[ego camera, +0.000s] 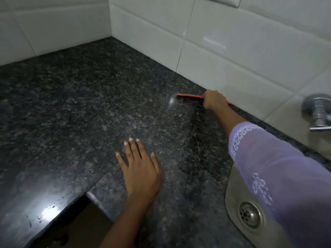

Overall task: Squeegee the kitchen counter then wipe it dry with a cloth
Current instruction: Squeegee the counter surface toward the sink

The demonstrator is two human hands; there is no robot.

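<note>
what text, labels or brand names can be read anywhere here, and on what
None: no readable text in the head view.
squeegee: red edge, no label visible.
tap: bare metal, no visible marking.
switch plate: blank.
sleeve: embroidery only, no letters.

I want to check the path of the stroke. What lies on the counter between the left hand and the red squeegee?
In the head view, only bare granite counter separates the flat left hand from the squeegee gripped by the right hand; a wet patch lies just to the right.
</note>
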